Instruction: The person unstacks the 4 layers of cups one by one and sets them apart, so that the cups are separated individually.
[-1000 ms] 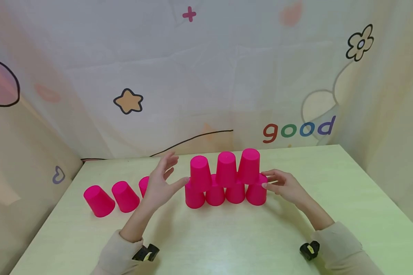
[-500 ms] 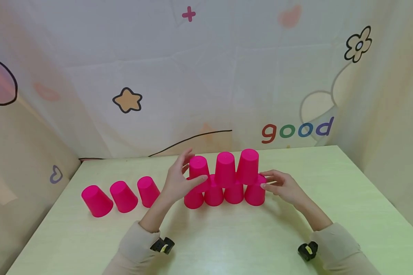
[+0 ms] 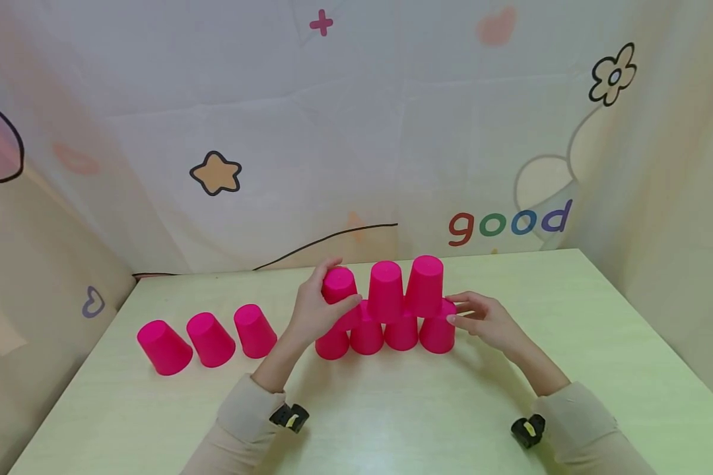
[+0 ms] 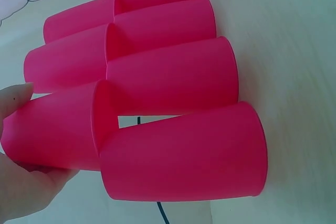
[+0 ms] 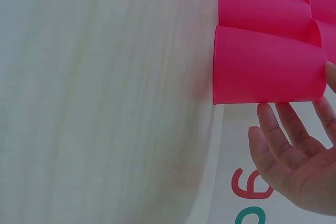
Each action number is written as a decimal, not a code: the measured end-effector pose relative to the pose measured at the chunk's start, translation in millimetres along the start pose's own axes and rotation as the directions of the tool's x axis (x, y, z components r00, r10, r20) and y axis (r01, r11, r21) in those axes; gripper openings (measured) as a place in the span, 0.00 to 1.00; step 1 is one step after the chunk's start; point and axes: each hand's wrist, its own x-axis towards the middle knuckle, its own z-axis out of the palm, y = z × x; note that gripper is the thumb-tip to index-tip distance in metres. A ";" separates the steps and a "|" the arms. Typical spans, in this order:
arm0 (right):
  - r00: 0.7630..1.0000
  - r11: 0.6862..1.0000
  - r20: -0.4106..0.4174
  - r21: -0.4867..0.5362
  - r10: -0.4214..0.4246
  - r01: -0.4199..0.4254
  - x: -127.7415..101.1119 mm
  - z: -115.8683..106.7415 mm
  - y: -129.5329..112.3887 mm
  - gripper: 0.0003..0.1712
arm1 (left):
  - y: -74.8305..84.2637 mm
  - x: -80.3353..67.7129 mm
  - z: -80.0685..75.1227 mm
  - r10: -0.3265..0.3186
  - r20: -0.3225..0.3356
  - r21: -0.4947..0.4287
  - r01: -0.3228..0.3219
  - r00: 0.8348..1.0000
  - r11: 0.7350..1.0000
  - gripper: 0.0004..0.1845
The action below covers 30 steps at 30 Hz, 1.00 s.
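Note:
Pink plastic cups stand upside down in a pyramid (image 3: pixel 386 310): a bottom row of several and three on top. My left hand (image 3: pixel 335 291) grips the upper left cup (image 3: pixel 343 282), thumb in front and fingers behind; the cup leans a little. The left wrist view shows that cup (image 4: pixel 58 127) held between thumb and palm of my left hand (image 4: pixel 21 145), above the end bottom cup (image 4: pixel 184 153). My right hand (image 3: pixel 460 315) has straight fingers touching the rightmost bottom cup (image 3: pixel 436 338). The right wrist view has that cup (image 5: pixel 268 66) beside my open fingers (image 5: pixel 286 129).
Three more pink cups (image 3: pixel 210 338) stand upside down in a row on the left of the pale green table (image 3: pixel 392 422). A patterned curtain (image 3: pixel 356 132) closes the back and both sides. Bare tabletop lies in front of the stack.
My left hand moved right from beside the stack and closed round the upper left cup, which now leans slightly. The right hand stayed at the rightmost bottom cup.

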 end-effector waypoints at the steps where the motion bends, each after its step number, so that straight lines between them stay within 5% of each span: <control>1: 1.000 1.000 0.001 0.001 0.000 0.000 0.4 0.4 -0.2 0.26 | 0.3 -0.3 -0.4 0.000 -0.004 0.002 0.000 1.000 1.000 0.34; 14: 1.000 1.000 0.008 -0.001 -0.010 0.010 0.5 0.1 -1.6 0.25 | 10.3 -9.7 -16.2 0.023 -0.004 0.022 -0.023 1.000 1.000 0.34; 30: 1.000 1.000 0.006 -0.007 -0.024 0.024 1.2 0.9 0.0 0.25 | 10.6 -41.4 -56.7 -0.002 -0.011 0.072 0.002 1.000 0.997 0.35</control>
